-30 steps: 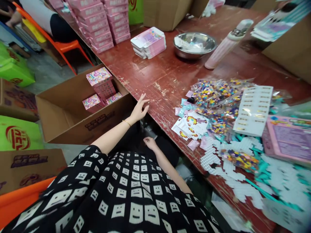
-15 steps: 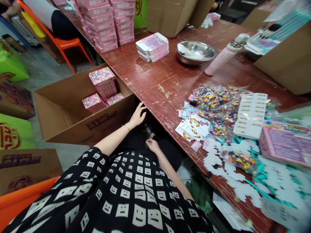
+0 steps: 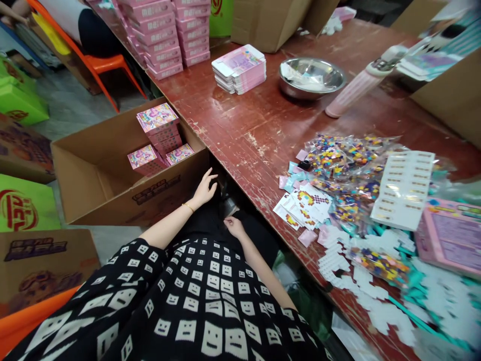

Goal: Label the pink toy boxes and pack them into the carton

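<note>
The left hand [image 3: 205, 190] hangs with its fingers parted and slightly bent, open around nothing, just beyond the near corner of the cardboard carton [image 3: 105, 213]; whether a fingertip brushes the carton cannot be told. The right hand [image 3: 235, 228] rests low over the lap, fingers curled in toward the thumb; whether something thin sits between them is too small to tell. Inside the carton, stacks of pink printed boxes [image 3: 157, 116] stand toward its far right end, the brown inside showing to their left. The carton's right end runs close along the edge of the red counter [image 3: 240, 150], and a dark gap, narrowing toward the carton, separates the left hand from that edge. Across a scuffed stretch of counter, well apart from both hands, lie bags of coloured beads [image 3: 334, 158], printed pattern cards [image 3: 310, 200] near the edge, and white pegboards [image 3: 332, 260] reaching right up to it.
</note>
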{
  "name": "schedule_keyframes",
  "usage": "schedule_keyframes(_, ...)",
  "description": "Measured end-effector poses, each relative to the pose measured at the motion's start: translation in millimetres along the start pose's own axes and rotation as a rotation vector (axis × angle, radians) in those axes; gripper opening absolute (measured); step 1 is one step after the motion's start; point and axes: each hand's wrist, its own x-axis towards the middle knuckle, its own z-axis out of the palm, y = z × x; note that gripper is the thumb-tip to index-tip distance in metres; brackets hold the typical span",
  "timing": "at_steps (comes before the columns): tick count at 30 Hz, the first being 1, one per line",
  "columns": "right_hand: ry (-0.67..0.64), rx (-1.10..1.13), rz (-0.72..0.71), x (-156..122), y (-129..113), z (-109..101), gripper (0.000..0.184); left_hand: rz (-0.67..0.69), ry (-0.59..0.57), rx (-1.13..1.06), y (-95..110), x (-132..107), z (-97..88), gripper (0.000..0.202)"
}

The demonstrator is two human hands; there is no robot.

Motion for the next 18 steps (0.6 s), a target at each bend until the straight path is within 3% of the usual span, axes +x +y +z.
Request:
schedule_keyframes(9, -0.016, 0.094, 0.000, 16.0, -2.4, 9.4, 0.022, -0.074, -0.064, 0.011, -8.1, -2.8, -6.8, 0.033)
schedule_keyframes(14, -0.035, 0.113, -0.012, 21.4, -5.0, 21.5, 0.020, -0.129, -0.094, 0.015, -22.0, -7.4, -14.1, 0.037)
schedule_keyframes(18, -0.034, 0.115, -0.026, 20.8, -1.6, 19.8, 0.021, -0.121, -0.104, 0.041, -32.0, -14.0, -12.8, 0.037)
